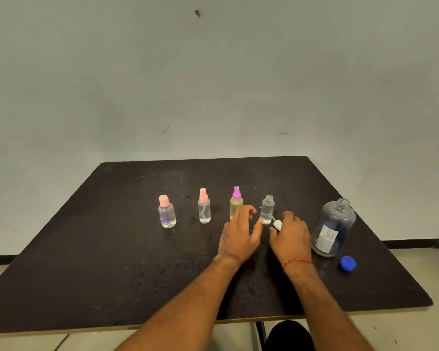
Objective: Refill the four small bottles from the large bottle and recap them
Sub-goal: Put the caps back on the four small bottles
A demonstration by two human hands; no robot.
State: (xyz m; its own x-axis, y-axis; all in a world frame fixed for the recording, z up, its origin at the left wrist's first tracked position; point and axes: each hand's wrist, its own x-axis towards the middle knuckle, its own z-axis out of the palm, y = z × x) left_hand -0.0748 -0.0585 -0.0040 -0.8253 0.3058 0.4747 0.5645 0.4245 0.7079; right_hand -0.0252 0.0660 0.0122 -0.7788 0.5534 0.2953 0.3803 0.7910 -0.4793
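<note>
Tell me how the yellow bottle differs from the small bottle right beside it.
The yellow bottle wears a purple spray top; the clear bottle is uncapped, its threaded neck bare. The yellow bottle looks yellow-tinted; the clear bottle looks colourless. Both stand upright on the table.

Nothing legible here; the white label [326, 240] on the large bottle [334, 228] carries print too small to read.

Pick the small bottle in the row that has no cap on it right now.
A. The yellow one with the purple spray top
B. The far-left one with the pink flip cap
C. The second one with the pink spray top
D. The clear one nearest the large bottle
D: the clear small bottle shows a bare threaded neck, while the other three wear their tops; the right hand holds a white cap beside it.
</note>
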